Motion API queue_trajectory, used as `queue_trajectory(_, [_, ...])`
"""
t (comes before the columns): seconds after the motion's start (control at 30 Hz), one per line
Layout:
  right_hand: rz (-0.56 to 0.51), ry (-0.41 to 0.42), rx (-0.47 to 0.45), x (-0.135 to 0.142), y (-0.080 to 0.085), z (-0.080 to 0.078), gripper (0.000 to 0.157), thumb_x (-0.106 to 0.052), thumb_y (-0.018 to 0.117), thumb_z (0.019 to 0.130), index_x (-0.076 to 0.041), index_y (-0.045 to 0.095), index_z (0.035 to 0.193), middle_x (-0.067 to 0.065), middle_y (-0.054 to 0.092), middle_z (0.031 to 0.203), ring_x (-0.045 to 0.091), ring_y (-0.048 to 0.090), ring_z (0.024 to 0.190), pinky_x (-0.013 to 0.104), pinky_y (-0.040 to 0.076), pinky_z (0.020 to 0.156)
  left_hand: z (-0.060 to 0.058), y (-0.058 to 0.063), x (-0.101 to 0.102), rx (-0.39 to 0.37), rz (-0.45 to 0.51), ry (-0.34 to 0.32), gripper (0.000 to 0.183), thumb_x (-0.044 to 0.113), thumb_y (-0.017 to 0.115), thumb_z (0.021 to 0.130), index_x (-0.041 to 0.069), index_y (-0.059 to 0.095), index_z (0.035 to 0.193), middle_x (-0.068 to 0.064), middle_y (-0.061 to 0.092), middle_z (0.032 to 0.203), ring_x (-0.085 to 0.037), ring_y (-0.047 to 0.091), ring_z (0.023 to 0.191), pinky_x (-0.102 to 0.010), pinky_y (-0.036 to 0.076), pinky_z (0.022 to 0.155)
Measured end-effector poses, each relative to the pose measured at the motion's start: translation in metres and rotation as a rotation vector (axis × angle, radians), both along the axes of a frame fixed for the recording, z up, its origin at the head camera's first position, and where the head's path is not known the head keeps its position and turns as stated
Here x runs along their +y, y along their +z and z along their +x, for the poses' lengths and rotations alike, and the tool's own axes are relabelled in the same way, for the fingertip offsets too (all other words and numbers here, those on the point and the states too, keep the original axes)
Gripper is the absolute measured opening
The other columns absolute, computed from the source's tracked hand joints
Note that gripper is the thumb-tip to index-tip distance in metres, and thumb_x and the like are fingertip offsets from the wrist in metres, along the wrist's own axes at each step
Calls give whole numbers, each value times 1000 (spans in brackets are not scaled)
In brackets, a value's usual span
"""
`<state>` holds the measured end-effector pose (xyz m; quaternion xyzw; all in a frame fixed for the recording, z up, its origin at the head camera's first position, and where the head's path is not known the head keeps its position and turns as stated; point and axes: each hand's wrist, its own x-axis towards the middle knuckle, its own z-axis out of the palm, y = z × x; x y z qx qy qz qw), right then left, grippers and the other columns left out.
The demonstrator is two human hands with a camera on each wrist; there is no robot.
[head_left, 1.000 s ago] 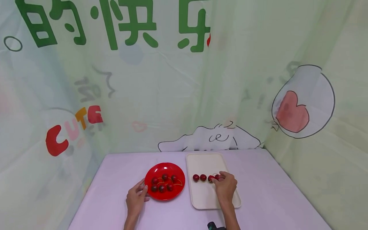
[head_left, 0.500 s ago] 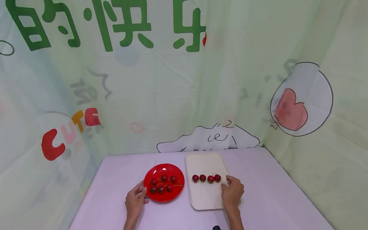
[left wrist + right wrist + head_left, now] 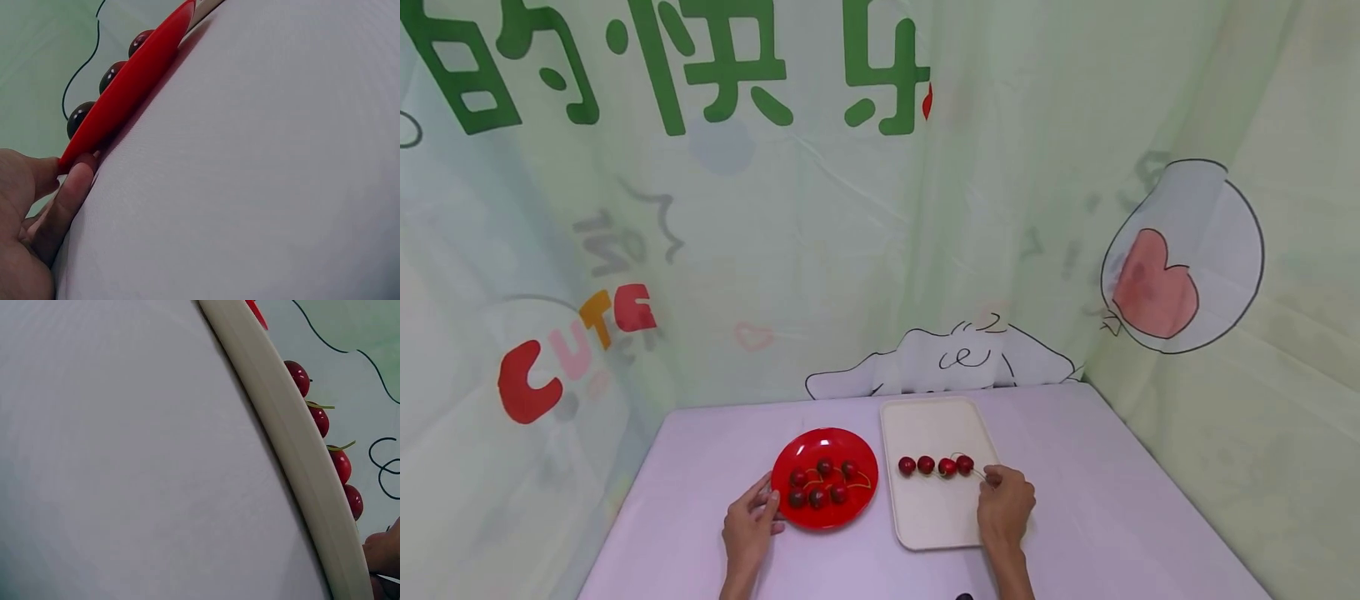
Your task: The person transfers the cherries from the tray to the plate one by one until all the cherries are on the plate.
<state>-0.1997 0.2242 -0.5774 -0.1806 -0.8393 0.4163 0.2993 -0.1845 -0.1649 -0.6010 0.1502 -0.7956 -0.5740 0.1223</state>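
My left hand [image 3: 748, 527] pinches the left rim of a round red plate [image 3: 825, 522], thumb above and fingers beneath. Several dark red cherries [image 3: 817, 497], some with yellow-green stems, lie in this plate. To its right lies a rectangular cream tray [image 3: 925, 525]. Across the tray's middle runs a row of several brighter cherries [image 3: 926, 465]. At the tray's right edge, my right hand [image 3: 1006, 504] grips the rim, close to the stem of the rightmost cherry. In the right wrist view, only part of the right hand's fingers [image 3: 382, 553] shows beside the tray.
A pale lilac cloth covers the table [image 3: 1097, 517]. Behind and on both sides hangs a printed curtain [image 3: 820, 233] along the table edges. A small dark object [image 3: 965, 597] just enters the bottom of the head view.
My right hand has let go of the rightmost cherry in the row and moved right to the tray's edge. The left hand stays on the plate. The head view has shifted slightly.
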Motion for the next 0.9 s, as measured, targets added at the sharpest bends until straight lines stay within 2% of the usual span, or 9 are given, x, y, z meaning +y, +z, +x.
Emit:
queue_trajectory(0.23, [24,-50,26,10,-4,8,20,20,78,84,8,82,98,25,79,87,39,76,79,52,64,73,-3,-2,7,-43,-7,-54,47,13,68,109,10,62,155,-26,74,121,-15,79,69,-21,65,63])
queue_trajectory(0.43, [16,-11,25,1,3,7,17,19,78,83,7,83,95,21,80,82,33,77,75,45,65,69,0,-2,0,-102,-36,-1,50,20,67,110,11,58,158,-30,70,128,-15,79,69,-17,62,64])
queue_trajectory(0.57, [2,-6,33,-2,10,5,15,18,78,84,8,82,94,22,79,82,34,77,75,46,65,69,1,1,-2,-120,-36,8,51,22,68,110,11,57,159,-31,70,131,-15,79,70,-17,62,65])
queue_trajectory(0.77, [-26,-11,30,-2,10,6,16,18,78,84,8,82,96,22,80,84,35,78,77,37,61,68,5,9,-4,-130,-29,10,50,18,68,110,9,58,158,-32,69,130,-14,78,69,-17,62,63])
queue_trajectory(0.9, [-21,-48,50,2,9,9,15,16,79,83,7,83,95,22,81,83,36,79,75,46,62,74,4,10,-1,-114,-5,-16,49,15,67,110,8,58,157,-32,69,127,-14,79,70,-20,64,63])
